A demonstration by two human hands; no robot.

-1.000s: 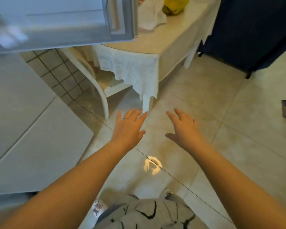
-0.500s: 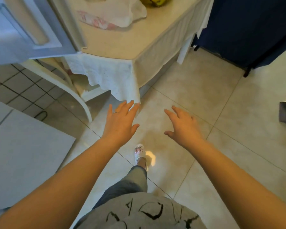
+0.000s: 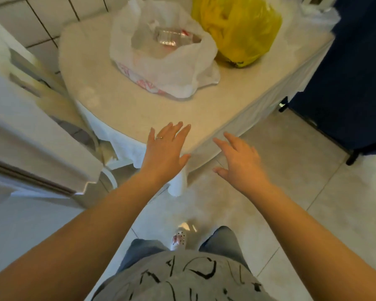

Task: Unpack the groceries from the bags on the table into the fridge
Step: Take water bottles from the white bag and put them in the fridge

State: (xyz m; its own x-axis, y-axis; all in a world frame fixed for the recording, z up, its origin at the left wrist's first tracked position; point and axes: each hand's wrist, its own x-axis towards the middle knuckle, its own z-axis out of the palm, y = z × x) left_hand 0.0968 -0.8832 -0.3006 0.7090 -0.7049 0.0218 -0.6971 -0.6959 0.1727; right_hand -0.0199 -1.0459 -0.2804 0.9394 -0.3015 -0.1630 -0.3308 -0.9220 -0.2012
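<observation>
A white plastic bag (image 3: 178,68) with red print lies open on the round table (image 3: 122,109), and a clear plastic bottle (image 3: 174,38) shows inside it. A yellow plastic bag (image 3: 241,29) stands just to its right. My left hand (image 3: 165,151) is spread flat over the table's near edge, a ring on one finger, holding nothing. My right hand (image 3: 241,161) hovers beside it, just off the table's edge, fingers apart and empty. Both hands are well short of the bags. The open fridge door (image 3: 30,135) juts in from the left.
A white tablecloth (image 3: 126,146) hangs over the table's near side. A dark blue curtain or panel (image 3: 352,83) stands at the right on thin black legs. A tiled wall (image 3: 44,20) lies behind the table. Pale floor tiles (image 3: 302,170) stretch to the right.
The view has swung up and toward the table, so both bags have come fully into sight. Both empty hands have moved forward from above the floor to the table's near edge.
</observation>
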